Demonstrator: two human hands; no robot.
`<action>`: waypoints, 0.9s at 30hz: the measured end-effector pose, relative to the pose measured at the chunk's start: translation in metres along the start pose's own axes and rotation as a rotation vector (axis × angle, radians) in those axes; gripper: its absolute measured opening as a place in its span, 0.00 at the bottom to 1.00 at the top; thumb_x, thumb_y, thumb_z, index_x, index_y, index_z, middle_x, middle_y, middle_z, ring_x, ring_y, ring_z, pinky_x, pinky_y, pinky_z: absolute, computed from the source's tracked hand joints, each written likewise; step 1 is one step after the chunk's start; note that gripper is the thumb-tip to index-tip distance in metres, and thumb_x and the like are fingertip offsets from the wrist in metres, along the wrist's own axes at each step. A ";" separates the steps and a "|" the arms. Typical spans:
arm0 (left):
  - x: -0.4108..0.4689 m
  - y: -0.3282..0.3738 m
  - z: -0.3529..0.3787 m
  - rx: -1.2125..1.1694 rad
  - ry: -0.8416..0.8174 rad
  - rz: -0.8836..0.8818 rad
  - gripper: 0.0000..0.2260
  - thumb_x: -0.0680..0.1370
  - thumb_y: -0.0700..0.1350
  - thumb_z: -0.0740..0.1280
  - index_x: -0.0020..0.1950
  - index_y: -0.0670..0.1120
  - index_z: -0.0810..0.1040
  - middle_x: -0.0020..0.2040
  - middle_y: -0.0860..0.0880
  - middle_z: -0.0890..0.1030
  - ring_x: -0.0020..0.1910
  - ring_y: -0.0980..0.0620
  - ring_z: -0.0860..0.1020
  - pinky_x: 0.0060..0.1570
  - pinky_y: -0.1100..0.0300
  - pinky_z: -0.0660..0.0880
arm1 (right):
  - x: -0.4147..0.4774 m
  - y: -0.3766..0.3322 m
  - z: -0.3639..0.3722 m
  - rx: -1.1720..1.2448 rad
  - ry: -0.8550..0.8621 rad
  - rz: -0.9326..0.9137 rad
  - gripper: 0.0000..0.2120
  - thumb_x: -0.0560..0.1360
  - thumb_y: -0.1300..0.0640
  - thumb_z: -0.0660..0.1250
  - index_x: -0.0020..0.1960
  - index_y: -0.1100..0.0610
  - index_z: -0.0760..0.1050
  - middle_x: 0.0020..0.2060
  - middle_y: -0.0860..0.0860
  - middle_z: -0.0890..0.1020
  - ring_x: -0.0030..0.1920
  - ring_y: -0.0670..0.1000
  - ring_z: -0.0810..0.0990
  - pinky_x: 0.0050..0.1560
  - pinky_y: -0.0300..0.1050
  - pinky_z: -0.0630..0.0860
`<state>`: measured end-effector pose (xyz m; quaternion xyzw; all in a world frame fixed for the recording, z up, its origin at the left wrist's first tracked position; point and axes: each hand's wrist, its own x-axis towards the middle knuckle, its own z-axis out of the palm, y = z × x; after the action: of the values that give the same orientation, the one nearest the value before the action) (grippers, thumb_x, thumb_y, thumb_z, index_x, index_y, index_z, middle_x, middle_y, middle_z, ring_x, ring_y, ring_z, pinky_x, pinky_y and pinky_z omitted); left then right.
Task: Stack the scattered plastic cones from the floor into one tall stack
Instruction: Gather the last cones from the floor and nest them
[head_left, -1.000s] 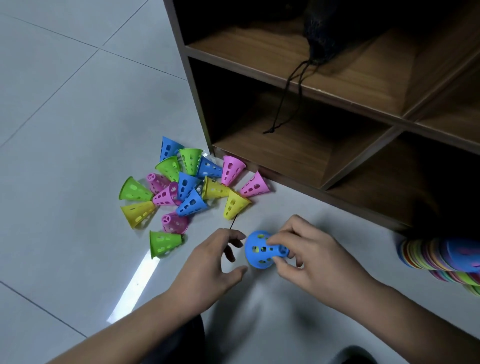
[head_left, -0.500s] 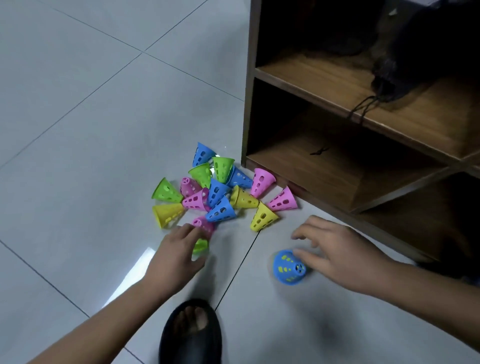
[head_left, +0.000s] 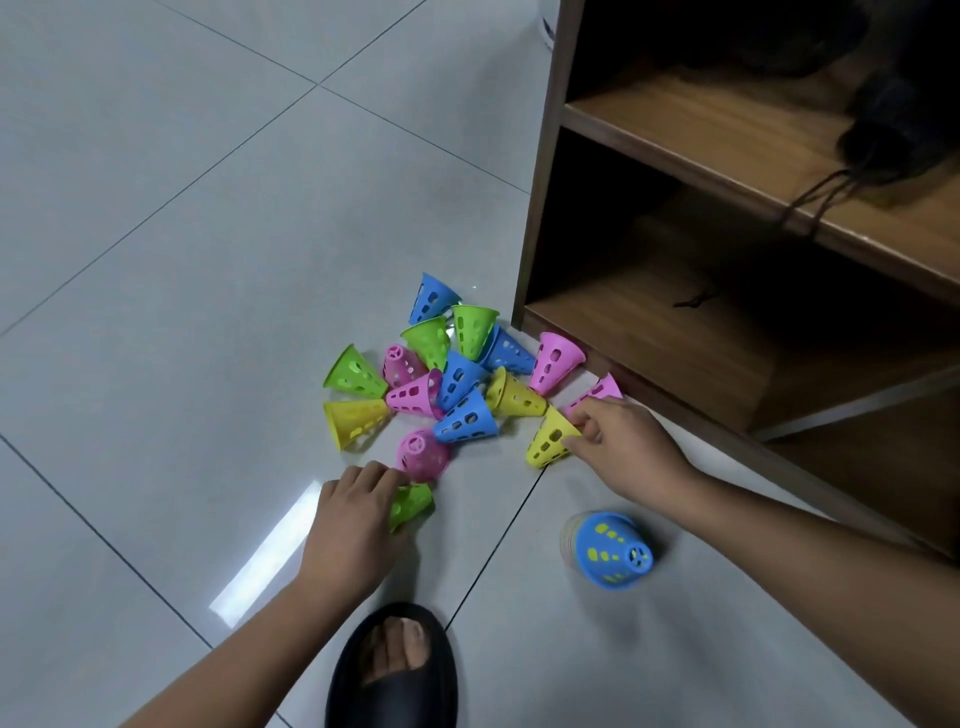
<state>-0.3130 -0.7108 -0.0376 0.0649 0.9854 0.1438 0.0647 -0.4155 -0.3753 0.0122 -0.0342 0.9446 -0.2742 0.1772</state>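
While cones (head_left: 465, 420) lie scattered — perforated, four colours | stack (head_left: 608, 551) blue-topped

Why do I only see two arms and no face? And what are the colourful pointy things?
There is no machine here. The camera sits on a person's head and looks down, so only their arms show. The left hand grips a green cone; the right hand pinches a yellow cone. More cones lie in a pile on the tiled floor beside a wooden shelf. A short stack topped by a blue cone sits near the right arm. The black slipper is on their foot.
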 end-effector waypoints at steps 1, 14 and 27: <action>-0.003 0.005 -0.003 -0.031 -0.001 0.006 0.20 0.75 0.65 0.71 0.59 0.54 0.81 0.52 0.54 0.80 0.51 0.47 0.78 0.47 0.50 0.73 | 0.002 0.002 0.004 -0.005 0.005 0.001 0.09 0.77 0.52 0.77 0.54 0.54 0.82 0.42 0.49 0.81 0.44 0.52 0.79 0.47 0.46 0.76; -0.007 0.078 -0.024 -0.587 0.172 -0.056 0.23 0.80 0.56 0.74 0.71 0.67 0.69 0.66 0.72 0.72 0.66 0.63 0.73 0.64 0.52 0.72 | -0.006 0.027 0.021 0.393 -0.129 0.152 0.08 0.80 0.60 0.71 0.42 0.56 0.80 0.34 0.54 0.80 0.35 0.48 0.75 0.42 0.47 0.74; 0.014 0.129 -0.016 -0.652 0.202 0.181 0.27 0.83 0.48 0.72 0.80 0.54 0.66 0.72 0.54 0.74 0.71 0.52 0.74 0.70 0.54 0.72 | -0.014 0.013 0.021 0.618 -0.391 0.295 0.09 0.85 0.59 0.65 0.47 0.54 0.80 0.38 0.49 0.83 0.35 0.44 0.76 0.34 0.36 0.70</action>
<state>-0.3153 -0.5908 0.0137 0.1133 0.8794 0.4615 -0.0287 -0.3949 -0.3724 -0.0070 0.1054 0.7608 -0.5056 0.3931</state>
